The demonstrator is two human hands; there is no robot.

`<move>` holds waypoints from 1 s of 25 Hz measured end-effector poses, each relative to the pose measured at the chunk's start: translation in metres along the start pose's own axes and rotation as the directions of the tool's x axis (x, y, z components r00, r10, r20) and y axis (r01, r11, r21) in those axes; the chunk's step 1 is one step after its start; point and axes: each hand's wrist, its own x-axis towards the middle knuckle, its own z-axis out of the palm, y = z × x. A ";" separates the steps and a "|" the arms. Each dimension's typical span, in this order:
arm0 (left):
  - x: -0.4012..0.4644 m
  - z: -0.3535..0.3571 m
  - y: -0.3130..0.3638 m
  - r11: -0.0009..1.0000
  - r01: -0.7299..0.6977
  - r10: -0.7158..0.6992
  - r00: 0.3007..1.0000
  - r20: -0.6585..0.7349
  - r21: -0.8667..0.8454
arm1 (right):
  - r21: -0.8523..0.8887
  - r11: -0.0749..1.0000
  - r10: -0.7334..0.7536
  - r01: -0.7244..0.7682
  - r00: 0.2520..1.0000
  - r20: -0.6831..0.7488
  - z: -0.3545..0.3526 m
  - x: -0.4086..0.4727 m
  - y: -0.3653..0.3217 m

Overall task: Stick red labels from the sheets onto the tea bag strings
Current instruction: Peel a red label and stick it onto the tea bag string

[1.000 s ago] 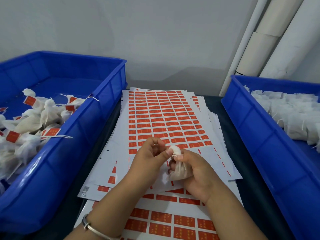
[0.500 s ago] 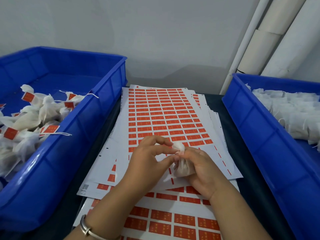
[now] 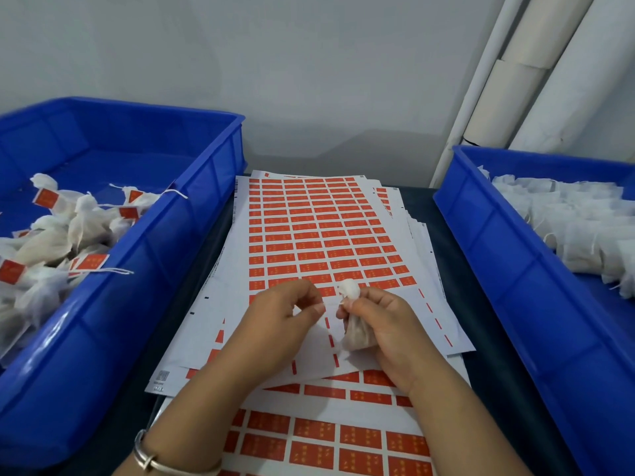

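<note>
The right hand (image 3: 388, 324) grips a white tea bag (image 3: 355, 324) above the label sheets (image 3: 319, 235), fingers and thumb curled round its body. The bag stands roughly upright, its long axis running from the full lower end near the palm to the gathered, knotted top, which points away from the person and slightly left. The left hand (image 3: 278, 321) sits just beside it, thumb and forefinger pinched on the thin white string (image 3: 331, 305) that runs almost level between the two hands.

The sheets lie stacked on the dark tabletop (image 3: 488, 389), long axis running away from the person, rows of red labels partly peeled off near the hands. A blue bin (image 3: 165, 255) at left holds labelled bags; another blue bin (image 3: 515, 269) at right holds unlabelled ones. A metal bangle (image 3: 151, 458) circles the left wrist.
</note>
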 end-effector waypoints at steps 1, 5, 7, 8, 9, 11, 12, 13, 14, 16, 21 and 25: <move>0.002 -0.001 0.001 1.000 0.022 -0.022 0.999 -0.032 -0.002 | -0.009 1.000 0.005 -0.005 1.000 -0.006 -0.001 0.001 0.001; 0.009 -0.010 0.002 0.996 0.092 -0.082 0.947 -0.312 0.017 | -0.081 0.997 0.005 0.000 0.998 0.065 -0.003 0.000 -0.001; 0.009 -0.014 0.001 0.997 0.078 -0.069 0.907 -0.415 0.004 | -0.146 0.988 -0.035 0.058 0.988 0.152 -0.003 -0.004 -0.005; 0.009 -0.016 0.001 0.998 0.058 -0.049 0.902 -0.429 0.007 | -0.174 0.981 -0.048 0.087 0.975 0.216 -0.004 -0.006 -0.007; 0.008 -0.017 0.002 1.000 0.024 -0.015 0.909 -0.417 0.017 | -0.188 0.976 -0.054 0.112 0.955 0.291 -0.007 -0.008 -0.007; 0.006 -0.019 0.004 0.996 -0.082 0.090 0.938 -0.336 0.039 | -0.185 0.975 -0.032 0.119 0.909 0.416 -0.010 -0.012 -0.011; 0.004 -0.019 0.006 0.990 -0.133 0.140 0.947 -0.290 0.042 | -0.176 0.977 -0.029 0.123 0.888 0.459 -0.010 -0.014 -0.013; 0.001 -0.019 0.008 0.984 -0.170 0.176 0.952 -0.250 0.043 | -0.165 0.976 -0.047 0.144 0.873 0.486 -0.010 -0.016 -0.014; 0.000 -0.019 0.010 0.978 -0.205 0.210 0.952 -0.221 0.048 | -0.141 0.977 -0.072 0.163 0.865 0.497 -0.009 -0.017 -0.015; -0.002 -0.012 0.013 0.966 -0.252 0.258 0.944 -0.206 0.055 | -0.039 0.986 -0.121 0.160 0.866 0.486 -0.008 -0.016 -0.015; -0.002 0.020 0.008 0.977 0.111 -0.112 0.994 -0.005 0.183 | 0.218 0.972 -0.099 0.090 0.995 0.032 -0.041 -0.002 -0.029; -0.005 0.029 -0.015 0.807 -0.011 -0.141 0.967 0.210 0.590 | -0.282 0.958 -0.073 -0.050 0.909 -0.410 -0.088 0.021 -0.026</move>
